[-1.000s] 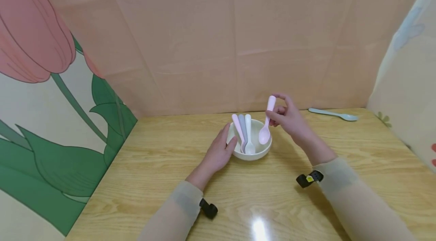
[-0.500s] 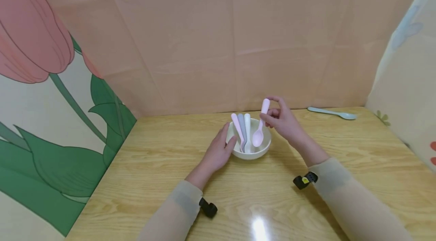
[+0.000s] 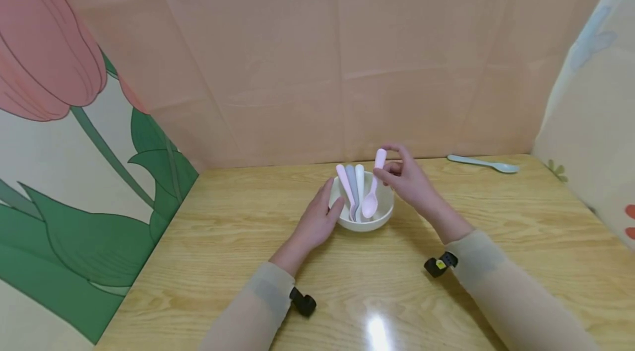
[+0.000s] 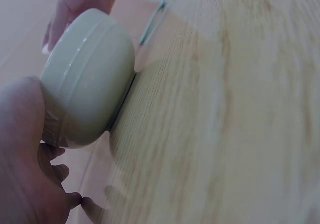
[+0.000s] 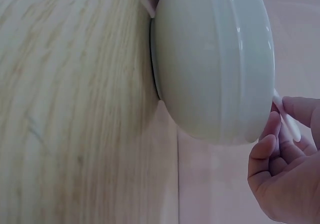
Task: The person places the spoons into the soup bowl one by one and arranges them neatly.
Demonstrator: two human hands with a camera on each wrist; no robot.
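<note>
A cream bowl (image 3: 364, 225) stands on the wooden table. My left hand (image 3: 317, 217) holds the bowl's left side, thumb toward the front and fingers farther back. With thumb and fingers, my right hand (image 3: 409, 183) pinches the upper handle of a pink spoon (image 3: 369, 205), whose head points down inside the bowl. Whether that head touches the bottom I cannot tell. Leaning together in the bowl's left part are a pink-handled utensil (image 3: 344, 180), a grey-handled one (image 3: 351, 177) and a white-handled one (image 3: 359, 177); their lower ends overlap. The right wrist view shows the right fingers (image 5: 265, 149) beside the rim.
A pale blue spoon (image 3: 483, 163) lies at the back right of the table (image 3: 397, 296), near the foot of the pink-beige backdrop (image 3: 278, 64). Printed panels with a tulip (image 3: 49, 42) and other shapes flank the table on both sides.
My right hand has moved left and slightly down with the pink spoon, bringing its head from the bowl's right side toward the white-handled utensil. The left hand stays at the bowl.
</note>
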